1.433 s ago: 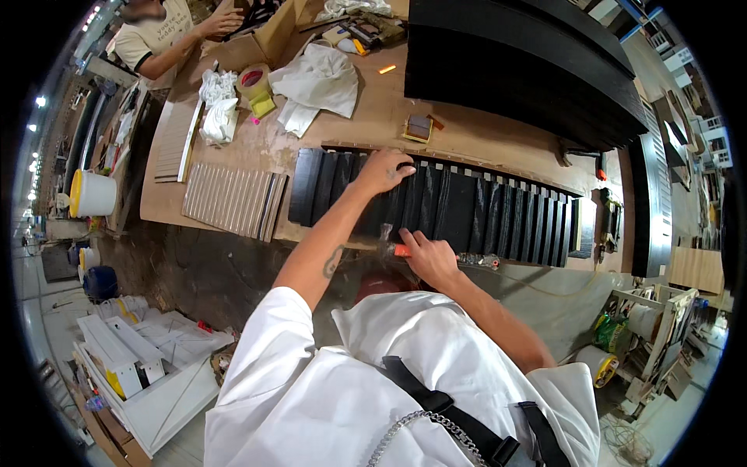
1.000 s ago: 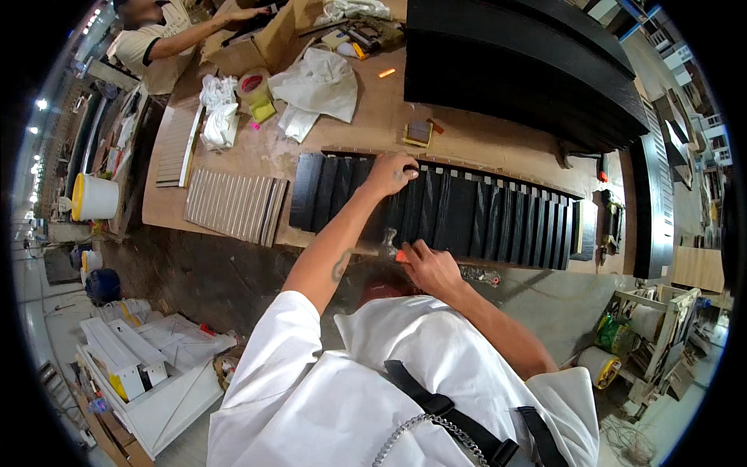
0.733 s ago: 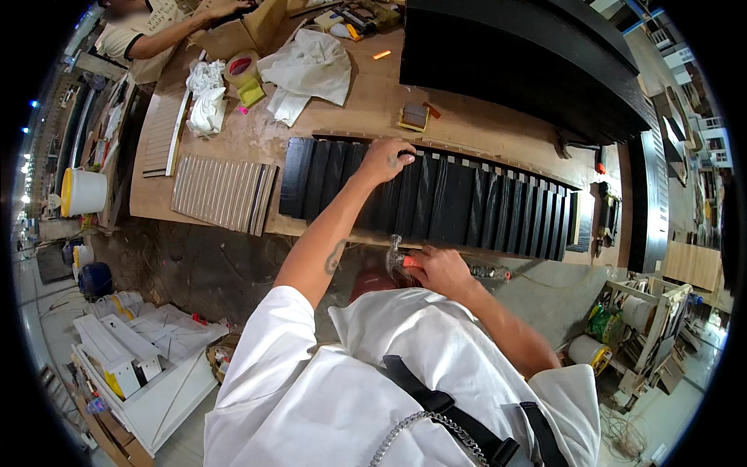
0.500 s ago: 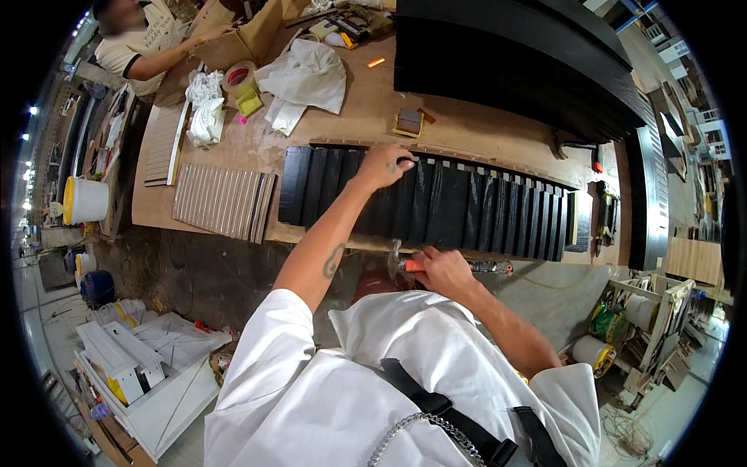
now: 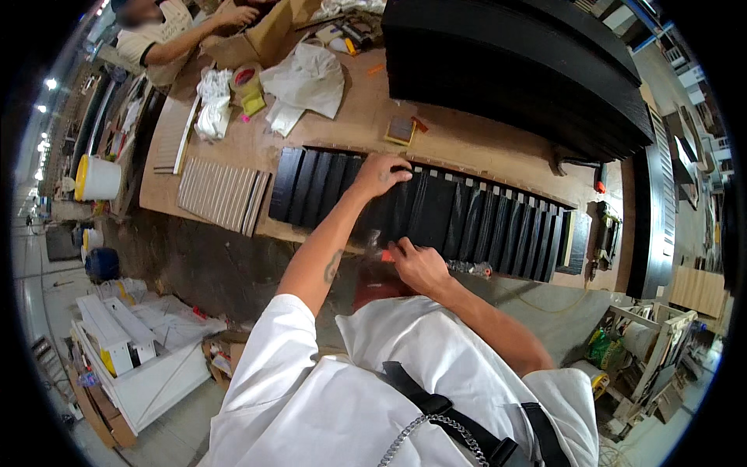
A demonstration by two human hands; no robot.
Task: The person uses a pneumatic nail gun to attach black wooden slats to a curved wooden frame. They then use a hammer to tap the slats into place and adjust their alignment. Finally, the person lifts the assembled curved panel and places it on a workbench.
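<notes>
A row of black slats (image 5: 443, 214) lies side by side along the near edge of the workbench, with small pale blocks between their far ends. My left hand (image 5: 381, 176) rests at the far side of this row, its fingers curled over the end of one slat. Close to the bench's front edge, my right hand (image 5: 422, 268) is wrapped around a hammer (image 5: 386, 255) with an orange-red grip. The hammer's head is smeared by motion beside the near ends of the slats.
Behind the row rises a tall stack of black boards (image 5: 506, 70). A sanding block (image 5: 401, 130), white cloth (image 5: 307, 82), tape roll (image 5: 247, 75) and grooved beige panel (image 5: 222, 194) lie on the workbench (image 5: 358, 117). At the far left, a co-worker's hand (image 5: 237, 15) is over a cardboard box (image 5: 261, 39).
My right hand and the hammer have shifted a little left, and the hammer's head is now blurred. My left hand keeps its place on the slats. The co-worker's arm has moved right.
</notes>
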